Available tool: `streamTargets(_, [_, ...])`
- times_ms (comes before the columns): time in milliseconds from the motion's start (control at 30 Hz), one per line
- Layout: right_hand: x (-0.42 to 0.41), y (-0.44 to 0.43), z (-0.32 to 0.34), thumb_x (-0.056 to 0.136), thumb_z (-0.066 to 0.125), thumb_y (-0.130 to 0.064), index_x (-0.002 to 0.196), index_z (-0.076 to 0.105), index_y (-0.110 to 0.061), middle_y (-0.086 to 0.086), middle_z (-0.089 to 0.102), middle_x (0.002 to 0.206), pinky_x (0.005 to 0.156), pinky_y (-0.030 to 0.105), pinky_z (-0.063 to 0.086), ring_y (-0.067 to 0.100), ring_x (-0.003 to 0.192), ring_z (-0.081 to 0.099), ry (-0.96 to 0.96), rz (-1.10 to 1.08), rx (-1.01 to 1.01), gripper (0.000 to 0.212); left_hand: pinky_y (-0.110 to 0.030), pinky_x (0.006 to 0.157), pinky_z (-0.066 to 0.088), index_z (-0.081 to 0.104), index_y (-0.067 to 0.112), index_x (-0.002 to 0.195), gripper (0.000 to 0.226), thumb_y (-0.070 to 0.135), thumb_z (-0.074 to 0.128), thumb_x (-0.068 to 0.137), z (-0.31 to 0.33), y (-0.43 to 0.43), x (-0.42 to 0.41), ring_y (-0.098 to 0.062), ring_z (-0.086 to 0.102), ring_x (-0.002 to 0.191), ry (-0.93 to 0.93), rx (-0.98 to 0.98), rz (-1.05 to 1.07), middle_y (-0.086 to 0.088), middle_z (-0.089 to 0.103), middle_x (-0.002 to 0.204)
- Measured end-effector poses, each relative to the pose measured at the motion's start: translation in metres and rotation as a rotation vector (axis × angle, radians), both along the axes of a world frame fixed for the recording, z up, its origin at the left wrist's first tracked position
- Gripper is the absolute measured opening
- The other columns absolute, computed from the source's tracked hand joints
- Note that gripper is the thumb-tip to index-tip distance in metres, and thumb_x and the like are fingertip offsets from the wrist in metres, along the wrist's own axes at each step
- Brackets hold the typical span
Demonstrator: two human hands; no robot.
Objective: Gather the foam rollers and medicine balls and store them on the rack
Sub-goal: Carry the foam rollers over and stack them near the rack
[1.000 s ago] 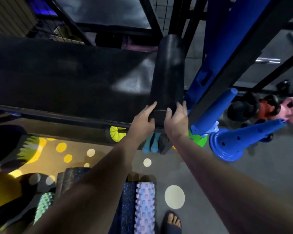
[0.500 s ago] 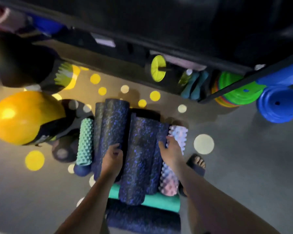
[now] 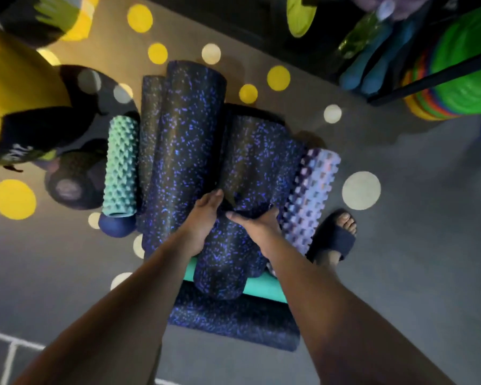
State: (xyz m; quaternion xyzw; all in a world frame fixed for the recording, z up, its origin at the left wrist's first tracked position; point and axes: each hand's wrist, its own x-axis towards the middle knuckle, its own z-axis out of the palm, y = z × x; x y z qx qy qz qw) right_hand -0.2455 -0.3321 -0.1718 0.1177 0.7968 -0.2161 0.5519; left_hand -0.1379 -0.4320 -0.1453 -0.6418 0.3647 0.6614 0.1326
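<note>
A blue-speckled foam roller is found in the middle of a pile on the floor, its near end propped on a teal roller and another speckled one. Most of the work is judged undone: a long speckled roller, a green knobbed roller, a lilac gridded roller and a dark ball are not yet stored. The central roller is clasped between the left hand and right hand, fingers curled against its sides.
</note>
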Motion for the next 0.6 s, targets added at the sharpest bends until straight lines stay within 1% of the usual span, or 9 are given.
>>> streamTargets(100, [-0.003, 0.021, 0.003, 0.053, 0.093, -0.047, 0.130, 0.045, -0.012, -0.002, 0.063, 0.104, 0.091, 0.040, 0.054, 0.019, 0.095, 0.062, 0.143, 0.019, -0.016, 0.097, -0.041, 0.104, 0.048, 0.051, 0.036, 0.145, 0.048, 0.056, 0.048, 0.102, 0.015, 0.001, -0.006, -0.010, 0.059, 0.120, 0.037, 0.053, 0.124, 0.009, 0.059, 0.139])
streamTargets(167, [-0.011, 0.035, 0.012, 0.055, 0.086, -0.043, 0.120, 0.056, -0.013, -0.006, 0.068, 0.085, 0.086, 0.044, 0.057, 0.023, 0.087, 0.068, 0.153, -0.020, -0.087, 0.077, -0.049, 0.112, 0.044, 0.049, 0.033, 0.147, 0.048, 0.052, 0.048, 0.103, 0.030, 0.002, -0.011, -0.026, 0.056, 0.130, 0.035, 0.070, 0.093, -0.008, 0.055, 0.145])
streamTargets(233, [-0.020, 0.039, 0.026, 0.063, 0.088, -0.046, 0.116, 0.065, -0.015, -0.004, 0.074, 0.093, 0.088, 0.044, 0.058, 0.024, 0.094, 0.071, 0.074, 0.040, -0.107, 0.066, -0.050, 0.113, 0.042, 0.050, 0.024, 0.145, 0.045, 0.046, 0.047, 0.105, 0.039, 0.001, -0.013, -0.033, 0.055, 0.130, -0.028, 0.029, 0.047, -0.015, 0.057, 0.141])
streamTargets(300, [-0.031, 0.039, 0.025, 0.072, 0.087, -0.051, 0.119, 0.069, -0.018, -0.003, 0.076, 0.108, 0.091, 0.036, 0.057, 0.019, 0.100, 0.071, -0.017, 0.094, -0.141, 0.060, -0.049, 0.109, 0.044, 0.059, 0.016, 0.133, 0.038, 0.040, 0.048, 0.105, 0.033, -0.001, -0.013, -0.037, 0.057, 0.125, -0.162, -0.119, -0.032, -0.016, 0.061, 0.134])
streamTargets(400, [-0.047, 0.027, 0.002, 0.060, 0.088, -0.067, 0.124, 0.069, -0.025, -0.012, 0.075, 0.113, 0.096, 0.031, 0.056, 0.014, 0.105, 0.071, -0.075, 0.158, -0.199, 0.079, -0.046, 0.109, 0.042, 0.052, 0.016, 0.143, 0.053, 0.049, 0.044, 0.103, 0.005, -0.002, -0.021, -0.039, 0.054, 0.128, -0.306, -0.187, -0.115, -0.015, 0.057, 0.140])
streamTargets(467, [-0.053, 0.022, -0.018, 0.066, 0.091, -0.053, 0.125, 0.068, -0.024, -0.014, 0.071, 0.115, 0.086, 0.021, 0.054, 0.012, 0.106, 0.069, -0.163, 0.222, -0.270, 0.070, -0.047, 0.112, 0.040, 0.045, 0.018, 0.148, 0.064, 0.059, 0.042, 0.099, -0.021, 0.003, -0.031, -0.038, 0.053, 0.130, -0.268, -0.113, -0.155, -0.014, 0.054, 0.144])
streamTargets(500, [-0.054, 0.019, -0.021, 0.066, 0.092, -0.049, 0.124, 0.067, -0.025, -0.013, 0.070, 0.114, 0.079, 0.021, 0.051, 0.011, 0.105, 0.068, -0.224, 0.213, -0.280, 0.068, -0.048, 0.112, 0.040, 0.042, 0.020, 0.150, 0.071, 0.064, 0.044, 0.094, -0.030, 0.007, -0.035, -0.038, 0.053, 0.130, -0.248, -0.086, -0.147, -0.014, 0.053, 0.145])
streamTargets(567, [-0.053, 0.015, -0.016, 0.063, 0.093, -0.052, 0.120, 0.064, -0.029, -0.014, 0.070, 0.109, 0.069, 0.025, 0.050, 0.006, 0.101, 0.068, -0.298, 0.107, -0.260, 0.068, -0.052, 0.111, 0.042, 0.041, 0.028, 0.146, 0.095, 0.084, 0.050, 0.071, -0.044, 0.015, -0.031, -0.036, 0.054, 0.127, -0.214, -0.079, -0.027, -0.010, 0.053, 0.144])
streamTargets(600, [-0.050, 0.017, -0.012, 0.067, 0.092, -0.046, 0.116, 0.064, -0.030, -0.016, 0.070, 0.104, 0.062, 0.022, 0.051, -0.003, 0.093, 0.069, -0.279, 0.055, -0.282, 0.059, -0.053, 0.110, 0.043, 0.043, 0.032, 0.141, 0.103, 0.092, 0.053, 0.059, -0.045, 0.020, -0.028, -0.033, 0.056, 0.125, -0.212, -0.098, 0.039, -0.007, 0.054, 0.141])
